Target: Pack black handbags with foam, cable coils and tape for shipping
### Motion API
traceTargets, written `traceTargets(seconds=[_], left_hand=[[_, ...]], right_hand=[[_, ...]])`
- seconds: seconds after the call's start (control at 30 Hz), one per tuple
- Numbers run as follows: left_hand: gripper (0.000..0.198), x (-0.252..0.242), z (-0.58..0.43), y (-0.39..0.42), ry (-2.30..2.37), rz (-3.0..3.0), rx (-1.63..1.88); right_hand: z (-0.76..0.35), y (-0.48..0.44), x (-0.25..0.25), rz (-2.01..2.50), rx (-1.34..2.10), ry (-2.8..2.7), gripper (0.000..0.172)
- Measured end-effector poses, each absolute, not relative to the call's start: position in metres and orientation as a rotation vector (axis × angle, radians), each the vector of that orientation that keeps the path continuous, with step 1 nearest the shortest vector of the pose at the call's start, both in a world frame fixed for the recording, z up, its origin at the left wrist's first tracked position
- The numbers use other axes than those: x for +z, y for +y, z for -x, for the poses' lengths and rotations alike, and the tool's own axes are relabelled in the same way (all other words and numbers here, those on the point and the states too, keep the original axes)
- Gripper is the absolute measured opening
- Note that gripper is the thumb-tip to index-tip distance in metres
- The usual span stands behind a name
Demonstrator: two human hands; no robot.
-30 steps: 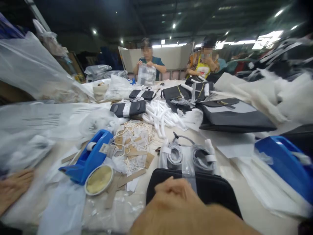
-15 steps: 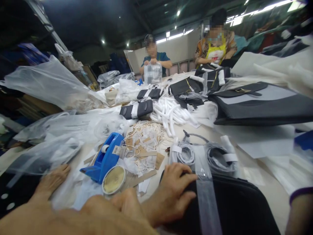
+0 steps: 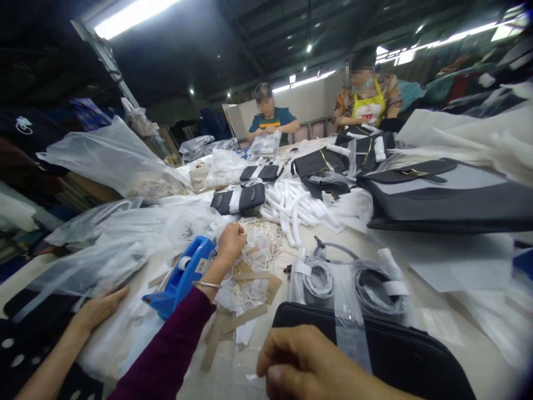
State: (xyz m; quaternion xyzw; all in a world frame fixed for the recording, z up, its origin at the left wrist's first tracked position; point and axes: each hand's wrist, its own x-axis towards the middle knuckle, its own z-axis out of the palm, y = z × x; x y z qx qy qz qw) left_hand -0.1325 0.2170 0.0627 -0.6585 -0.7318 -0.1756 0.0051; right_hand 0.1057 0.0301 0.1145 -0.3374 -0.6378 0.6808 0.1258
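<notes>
1. Reaching past the blue tape dispenser (image 3: pixel 177 286), the left hand (image 3: pixel 232 243) is newly at the corded tags (image 3: pixel 255 278), fingers curled, grip unclear.
2. Over the black bag's (image 3: pixel 410 355) left edge, where spread fingers lay earlier, the right hand (image 3: pixel 303 360) bends its fingers; grip unclear.

1. Lies flat on the pale surface (image 3: pixel 341 232) as a black, round-cornered bag (image 3: pixel 408 351).
2. Bears a clear, glossy plastic strip (image 3: pixel 350 328) across it.
3. Has film-wrapped grey coiled straps (image 3: pixel 321 279) just beyond its far edge.

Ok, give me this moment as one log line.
right hand: curled at case, contact unclear | purple-sleeved hand: at strings | blue dispenser: beside strings
</notes>
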Motion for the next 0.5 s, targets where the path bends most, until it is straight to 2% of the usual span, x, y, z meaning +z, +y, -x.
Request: traceTargets(seconds=[0.17,0.5], left_hand=[[0.01,0.054,0.121,0.235,-2.354,1.962,-0.45],[0.021,0.068,0.144,0.253,-2.512,1.826,-0.376]], right_hand=[[-0.118,0.027,0.088,1.004,2.022,-1.606,0.021],[-0.123,0.03,0.085,0.996,1.968,-1.547,0.018]])
